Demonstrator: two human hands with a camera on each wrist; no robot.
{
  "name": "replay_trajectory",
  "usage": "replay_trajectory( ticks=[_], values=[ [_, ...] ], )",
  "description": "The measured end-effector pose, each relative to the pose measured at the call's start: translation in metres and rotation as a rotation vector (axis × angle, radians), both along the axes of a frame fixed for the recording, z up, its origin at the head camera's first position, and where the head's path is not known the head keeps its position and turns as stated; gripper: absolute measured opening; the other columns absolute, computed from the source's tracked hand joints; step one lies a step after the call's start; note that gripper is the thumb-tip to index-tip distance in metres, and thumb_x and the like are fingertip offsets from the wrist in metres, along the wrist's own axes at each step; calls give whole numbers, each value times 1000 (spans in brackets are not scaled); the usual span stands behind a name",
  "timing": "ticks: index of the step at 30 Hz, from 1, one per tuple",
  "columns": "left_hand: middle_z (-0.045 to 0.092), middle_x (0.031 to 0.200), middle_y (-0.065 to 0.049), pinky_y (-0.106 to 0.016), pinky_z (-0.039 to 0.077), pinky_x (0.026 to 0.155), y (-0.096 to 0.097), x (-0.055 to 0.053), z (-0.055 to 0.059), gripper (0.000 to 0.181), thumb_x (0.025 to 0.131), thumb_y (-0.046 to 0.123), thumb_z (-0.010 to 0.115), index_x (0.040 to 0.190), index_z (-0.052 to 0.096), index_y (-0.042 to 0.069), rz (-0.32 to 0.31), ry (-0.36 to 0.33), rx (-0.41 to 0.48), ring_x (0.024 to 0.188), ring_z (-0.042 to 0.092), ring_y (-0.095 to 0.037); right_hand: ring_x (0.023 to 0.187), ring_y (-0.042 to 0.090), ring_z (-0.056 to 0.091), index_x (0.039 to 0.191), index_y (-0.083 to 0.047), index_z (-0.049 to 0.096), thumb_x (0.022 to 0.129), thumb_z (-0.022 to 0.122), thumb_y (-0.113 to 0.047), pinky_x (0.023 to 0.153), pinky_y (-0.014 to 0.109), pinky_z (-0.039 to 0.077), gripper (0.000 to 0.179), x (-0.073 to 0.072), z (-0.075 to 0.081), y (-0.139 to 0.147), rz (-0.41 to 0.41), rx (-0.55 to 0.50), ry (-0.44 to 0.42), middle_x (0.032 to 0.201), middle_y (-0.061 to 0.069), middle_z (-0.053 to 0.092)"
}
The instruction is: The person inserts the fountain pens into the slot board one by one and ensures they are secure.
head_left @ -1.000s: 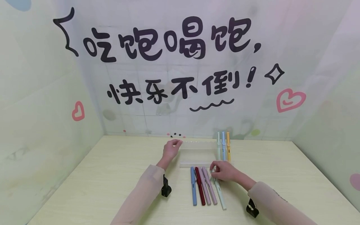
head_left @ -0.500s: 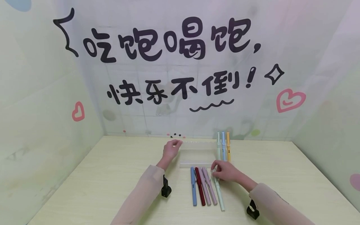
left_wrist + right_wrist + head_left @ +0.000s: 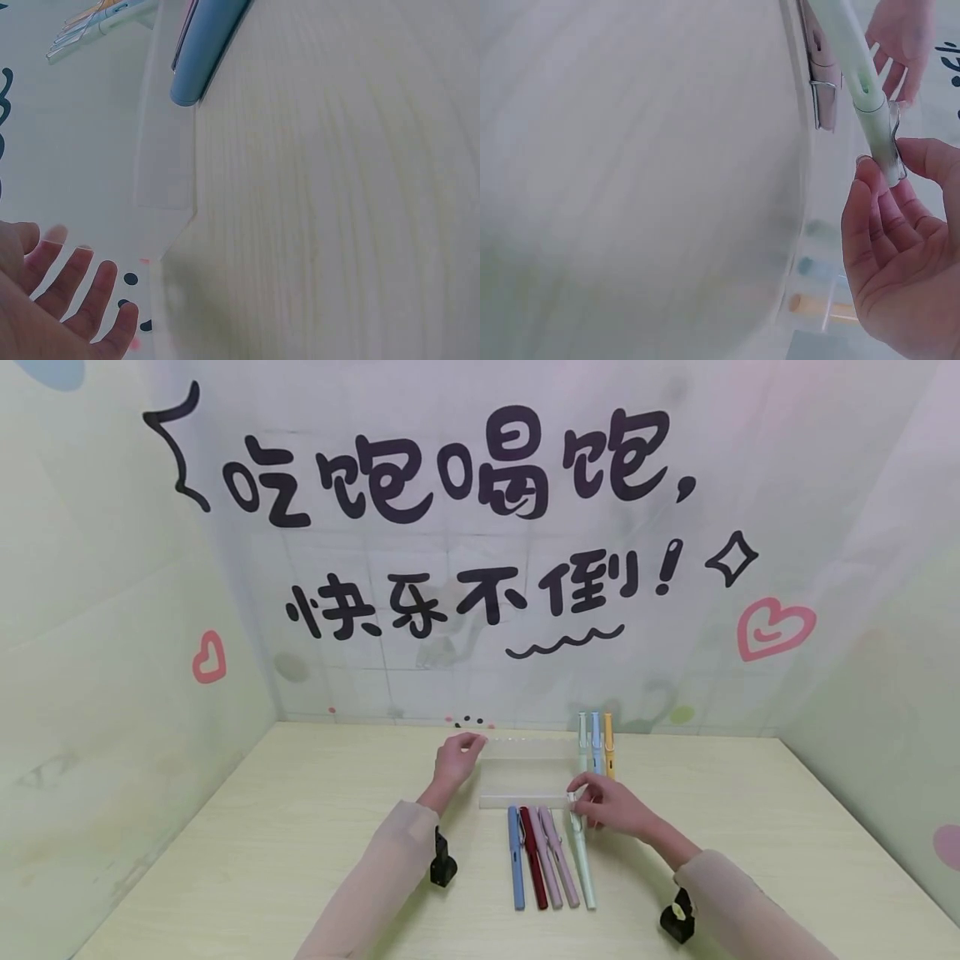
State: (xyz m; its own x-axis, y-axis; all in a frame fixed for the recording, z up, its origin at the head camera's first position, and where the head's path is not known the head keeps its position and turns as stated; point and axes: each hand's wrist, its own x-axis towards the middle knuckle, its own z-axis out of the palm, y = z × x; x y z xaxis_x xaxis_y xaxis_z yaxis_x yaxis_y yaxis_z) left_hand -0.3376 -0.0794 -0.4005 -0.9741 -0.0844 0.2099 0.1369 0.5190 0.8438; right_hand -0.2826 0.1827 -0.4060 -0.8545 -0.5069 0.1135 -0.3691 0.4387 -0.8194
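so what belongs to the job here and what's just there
Likely in the job:
pale green pen in the right hand
clear plastic rack, left hand touching it
second pale green pen, light blue pen, yellow pen at its right end
darker blue pen, dark red pen, two pale purple pens in front

Just there:
black wrist-worn devices
white backdrop with black lettering

On the back wall [image 3: 450,545], above the table [image 3: 225,860], we can read two lines in big black Chinese characters: the upper line [image 3: 491,435], farther from the table, says "吃饱喝饱,", and the lower line [image 3: 492,597], nearer to the table, says "快乐不倒!".
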Motion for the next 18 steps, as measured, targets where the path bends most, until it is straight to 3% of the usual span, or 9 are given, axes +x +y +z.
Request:
replay_trajectory(
  ticks=[10,18],
  values=[
    [60,100,-11,-41,42,81,1,0,0,27,90,24,51,102,63,3,1,-7,4,96,54,-27,60,35,54,105,8,47,86,51,0,53,45,47,21,12,30,-4,-4,-45,21,74,17,56],
    [61,101,-10,-39,44,77,1,-1,-1,29,90,25,51,105,62,3,22,-34,6,94,54,-27,58,27,54,108,2,49,88,54,-10,52,44,47,24,-9,20,8,-17,-50,71,74,16,57]
  ],
)
